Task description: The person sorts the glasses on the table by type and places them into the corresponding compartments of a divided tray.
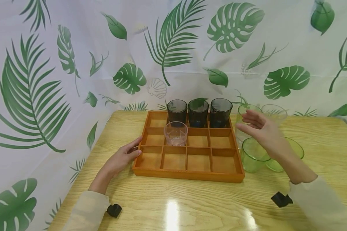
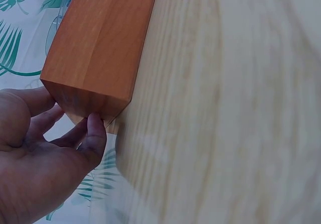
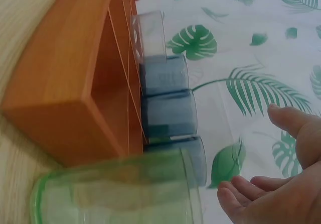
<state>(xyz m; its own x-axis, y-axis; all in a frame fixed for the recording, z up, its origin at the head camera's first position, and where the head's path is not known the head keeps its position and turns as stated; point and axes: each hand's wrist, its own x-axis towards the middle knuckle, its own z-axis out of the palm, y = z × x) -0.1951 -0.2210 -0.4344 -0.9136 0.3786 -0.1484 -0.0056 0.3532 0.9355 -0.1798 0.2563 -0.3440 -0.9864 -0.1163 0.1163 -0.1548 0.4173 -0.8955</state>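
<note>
My left hand (image 1: 124, 158) touches the left wall of an orange-brown wooden compartment tray (image 1: 173, 175); in the left wrist view its fingertips press that end of the tray (image 2: 100, 48). Three dark grey glasses (image 1: 177, 112) stand in the back row, in every compartment but the leftmost. A clear pinkish glass (image 1: 175, 134) stands in the middle row, second compartment from the left. To the right of the tray my right hand (image 1: 261, 131) hovers over several glasses, fingers loosely bent and holding nothing. Nearest it in the right wrist view is a green glass (image 3: 115, 194), apart from the fingers.
Beside the tray's right wall stand a green glass (image 1: 253, 160), another light green one (image 1: 296, 149), a green-rimmed one (image 1: 243, 112) and a clear one (image 1: 279, 112), partly behind my hand. A leaf-printed cloth (image 1: 173, 57) hangs behind the wooden table (image 1: 150, 205).
</note>
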